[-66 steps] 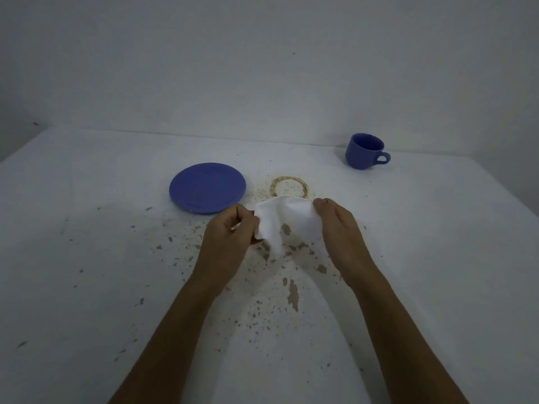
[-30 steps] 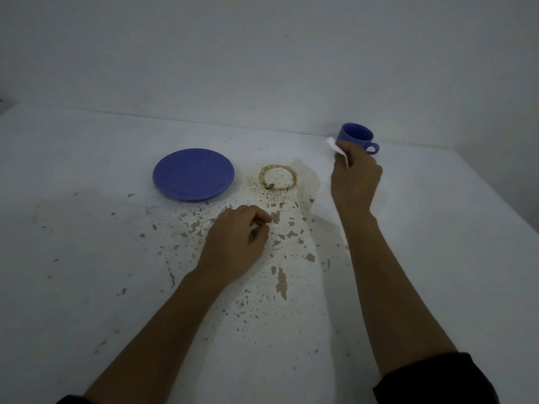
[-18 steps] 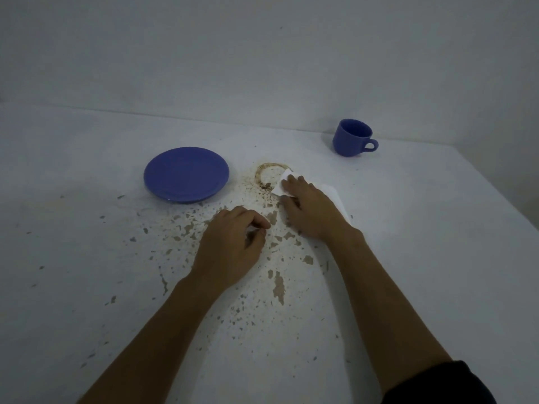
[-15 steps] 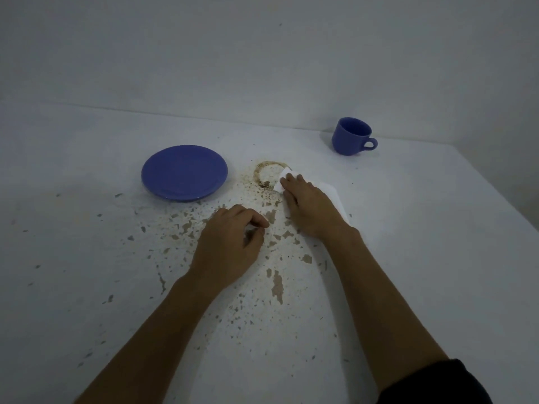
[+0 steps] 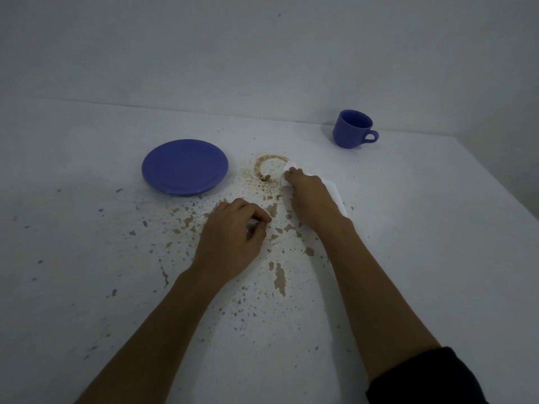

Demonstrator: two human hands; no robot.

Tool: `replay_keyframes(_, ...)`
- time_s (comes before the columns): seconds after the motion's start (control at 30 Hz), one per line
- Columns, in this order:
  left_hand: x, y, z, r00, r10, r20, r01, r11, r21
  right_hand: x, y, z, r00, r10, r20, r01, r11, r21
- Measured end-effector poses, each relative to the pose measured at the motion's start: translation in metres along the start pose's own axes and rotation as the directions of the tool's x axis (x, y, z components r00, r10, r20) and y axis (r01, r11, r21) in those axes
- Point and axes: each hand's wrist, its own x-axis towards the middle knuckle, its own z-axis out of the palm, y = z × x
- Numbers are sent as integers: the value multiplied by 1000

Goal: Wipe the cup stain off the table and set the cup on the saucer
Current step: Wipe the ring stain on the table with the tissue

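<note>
A brown ring-shaped cup stain (image 5: pixel 266 170) marks the white table (image 5: pixel 87 158) between a blue saucer (image 5: pixel 185 167) on its left and a blue cup (image 5: pixel 352 128) standing upright at the back right, handle to the right. My right hand (image 5: pixel 313 202) presses a white cloth (image 5: pixel 335 196) flat on the table, fingertips at the ring's right edge; the right part of the ring is covered or gone. My left hand (image 5: pixel 233 237) rests on the table in a loose fist, holding nothing, in front of the stain.
Many spots of chipped paint (image 5: pixel 279 279) dot the table around and in front of my hands. A pale wall (image 5: pixel 262 53) rises right behind the table. The table's right edge (image 5: pixel 495 182) runs diagonally at the right.
My right hand took the cloth away from both hands, lifted it toward the cup, then came down and pressed it on the ring's right side. My left hand settled on the table.
</note>
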Motion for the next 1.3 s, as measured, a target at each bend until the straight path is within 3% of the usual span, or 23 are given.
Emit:
replay_keyframes(0.2,1,1,0,1000,3,5,-3,1000,14,-12,-1,10,993,-107,45,105,994,42)
replay_keyframes(0.4,0,0,0,1000,17,-1,-17,1000,22,-1,8,5,999,28,-42,-26,999,47)
replay_keyframes(0.6,0,0,0,1000,15,-2,-15,1000,16,-14,-6,21,994,-103,17,100,984,151)
replay_keyframes(0.87,1,1,0,1000,3,10,-3,1000,3,5,0,12,997,20,-69,-12,993,114)
replay_keyframes(1.1,1,0,-1,1000,16,-5,-16,1000,-2,-20,0,17,992,-127,-1,125,975,185)
replay_keyframes(1.3,1,1,-1,999,26,-18,-27,999,-29,6,18,11,998,59,-35,-56,995,78)
